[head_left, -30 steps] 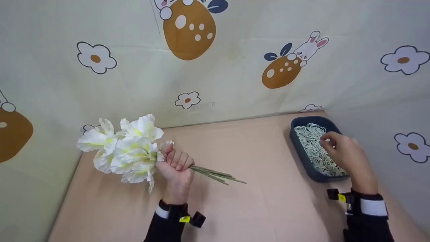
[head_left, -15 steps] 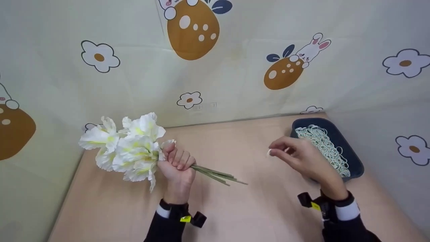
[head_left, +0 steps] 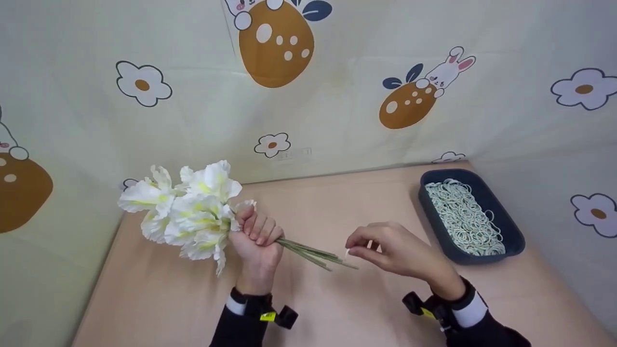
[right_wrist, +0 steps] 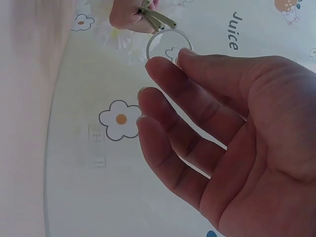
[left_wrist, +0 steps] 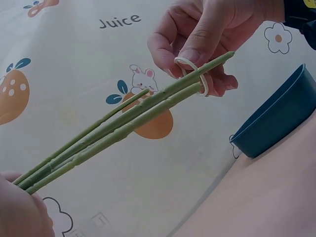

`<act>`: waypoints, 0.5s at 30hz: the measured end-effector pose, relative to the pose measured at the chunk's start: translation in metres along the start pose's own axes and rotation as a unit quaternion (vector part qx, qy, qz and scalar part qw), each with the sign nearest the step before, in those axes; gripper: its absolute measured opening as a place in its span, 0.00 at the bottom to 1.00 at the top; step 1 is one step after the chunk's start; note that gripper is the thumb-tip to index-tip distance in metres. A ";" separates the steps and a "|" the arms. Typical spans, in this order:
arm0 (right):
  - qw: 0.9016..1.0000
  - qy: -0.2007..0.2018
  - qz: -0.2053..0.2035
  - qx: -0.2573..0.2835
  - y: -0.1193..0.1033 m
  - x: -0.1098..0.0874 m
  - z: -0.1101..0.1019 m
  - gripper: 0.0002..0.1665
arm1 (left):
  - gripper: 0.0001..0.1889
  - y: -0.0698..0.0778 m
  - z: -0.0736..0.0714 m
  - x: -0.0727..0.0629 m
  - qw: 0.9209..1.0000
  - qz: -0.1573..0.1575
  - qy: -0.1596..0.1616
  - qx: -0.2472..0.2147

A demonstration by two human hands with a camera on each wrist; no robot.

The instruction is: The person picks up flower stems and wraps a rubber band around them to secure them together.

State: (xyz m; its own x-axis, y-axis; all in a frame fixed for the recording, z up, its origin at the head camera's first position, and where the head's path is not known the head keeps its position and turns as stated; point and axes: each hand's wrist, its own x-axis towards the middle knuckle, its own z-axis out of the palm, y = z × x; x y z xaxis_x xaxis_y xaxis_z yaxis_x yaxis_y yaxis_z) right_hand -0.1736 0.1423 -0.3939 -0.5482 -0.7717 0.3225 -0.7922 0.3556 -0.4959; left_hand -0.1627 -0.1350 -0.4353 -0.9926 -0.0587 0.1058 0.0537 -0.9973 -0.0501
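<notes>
Backing, full width: pale cloth [head_left: 337, 120] printed with rabbits, flowers and orange-brown, white-spotted fruit. Below it, a pinkish table surface [head_left: 332, 207].

Item, far left: bunch of white flowers [head_left: 193, 207], ruffled petals marked yellow-green, heads pointing left, held above the table.

Item, next: left hand [head_left: 258, 236], dark sleeve with white cuff, black device strapped at the wrist. Fingers fully curled in a fist, gripping the bunch just below the blooms.

Item, centre: green stems [left_wrist: 143, 107], at least three, of uneven length, projecting to the right out of the fist, ends free.

Item, at the stem ends: one thin pale band [right_wrist: 169, 30], a small round loop. In the left wrist view it overlaps the stem tips; in the right wrist view the tips show beyond its upper edge — whether it encircles any stem cannot be told.

Item, right of centre: right hand [head_left: 397, 250], similar sleeve and strapped device. Thumb and index finger nearly closed, pinching the band; the remaining fingers loosely bent, holding nothing.

Item, far right: dark blue tub [head_left: 516, 241], rectangular with rounded corners, standing on the table. Contents: many pale green-white loops [head_left: 462, 217], tangled in a heap against the left side — one loop juts up at the heap's right edge; dark inner wall shows bare on the right.
</notes>
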 end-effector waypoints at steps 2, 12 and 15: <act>1.000 -0.002 -0.002 -0.001 0.000 0.000 0.001 0.04 | 0.23 0.000 0.000 0.000 1.000 0.001 0.002 0.001; 1.000 -0.012 -0.003 0.014 -0.002 0.004 0.010 0.05 | 0.23 -0.002 0.001 -0.001 1.000 0.001 -0.005 0.008; 1.000 -0.008 -0.005 0.014 -0.002 0.005 0.013 0.05 | 0.23 -0.003 0.002 -0.001 1.000 -0.004 -0.006 0.008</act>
State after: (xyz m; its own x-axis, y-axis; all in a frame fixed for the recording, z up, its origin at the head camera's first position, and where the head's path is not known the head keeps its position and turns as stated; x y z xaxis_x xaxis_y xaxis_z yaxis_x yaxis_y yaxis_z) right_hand -0.1714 0.1311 -0.4022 -0.5358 -0.7837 0.3143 -0.7895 0.3330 -0.5156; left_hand -0.1616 -0.1318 -0.4337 -0.9917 -0.0518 0.1176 0.0482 -0.9983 -0.0335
